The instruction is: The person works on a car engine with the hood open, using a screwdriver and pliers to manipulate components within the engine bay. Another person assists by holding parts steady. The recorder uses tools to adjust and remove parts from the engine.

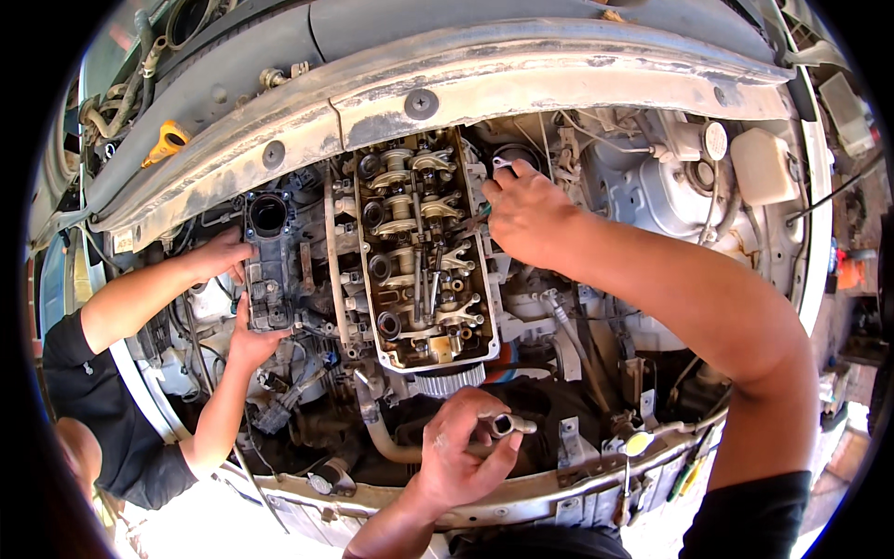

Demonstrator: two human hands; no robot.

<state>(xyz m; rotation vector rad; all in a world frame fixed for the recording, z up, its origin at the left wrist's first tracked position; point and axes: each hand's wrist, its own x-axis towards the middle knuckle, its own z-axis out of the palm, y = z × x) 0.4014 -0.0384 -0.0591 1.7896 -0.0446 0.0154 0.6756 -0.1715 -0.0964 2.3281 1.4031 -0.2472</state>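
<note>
My left hand [463,449] is closed around a short silver socket tool [504,426], its hollow end facing up, below the toothed cam gear [451,378]. My right hand [526,212] is closed at the right edge of the uncovered cylinder head [402,261]. Beside its fingers a shiny metal end [503,166] sticks out, and a thin tool with a teal part [482,214] shows at the palm side; the fingers hide what kind of tool this is. Rocker arms [430,207] and shafts lie exposed in the oily head.
On the left another person's hands [244,340] hold a dark engine part with a round opening [269,216]. A yellow-handled object [168,143] lies on the dusty cowl [559,79]. A white reservoir [765,166] stands right; hoses, pipes and brackets surround the engine. The front crossmember [494,512] runs nearest me.
</note>
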